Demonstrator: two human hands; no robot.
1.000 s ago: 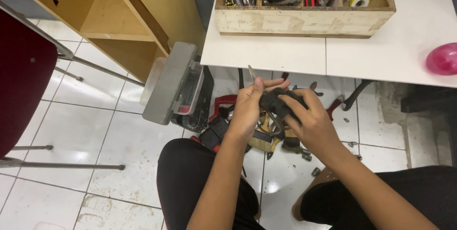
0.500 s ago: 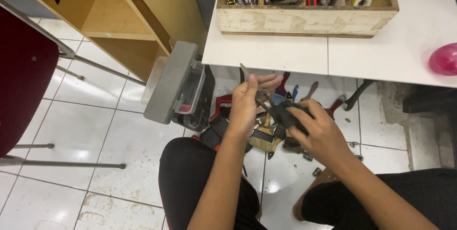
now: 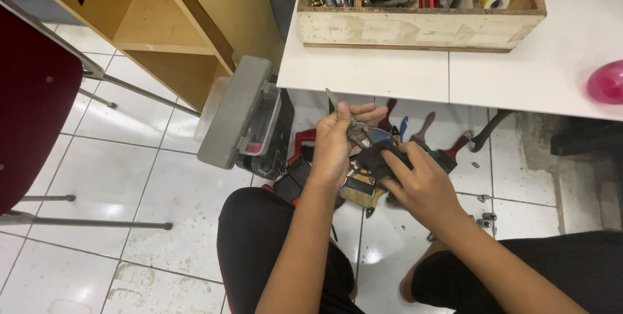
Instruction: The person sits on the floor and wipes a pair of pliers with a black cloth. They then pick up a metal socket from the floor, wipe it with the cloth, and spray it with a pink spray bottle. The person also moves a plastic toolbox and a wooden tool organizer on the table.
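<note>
Metal pliers (image 3: 354,133) gripped by both hands: left hand (image 3: 337,142) fingers closed round the jaws' end, right hand (image 3: 418,184) wrapping the dark handles, just below the white desk (image 3: 402,70) front edge.

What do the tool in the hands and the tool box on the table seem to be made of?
Tool: bare grey metal jaws, dull shine; dark grips, probably rubber or plastic. Tool box: wood with worn pale paint, visible grain and raw brown edges.

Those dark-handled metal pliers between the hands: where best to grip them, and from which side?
Probably by the dark-handled metal pliers' handles, from the right: the right hand already wraps them, while the thin metal tip points up-left past the left hand.
</note>
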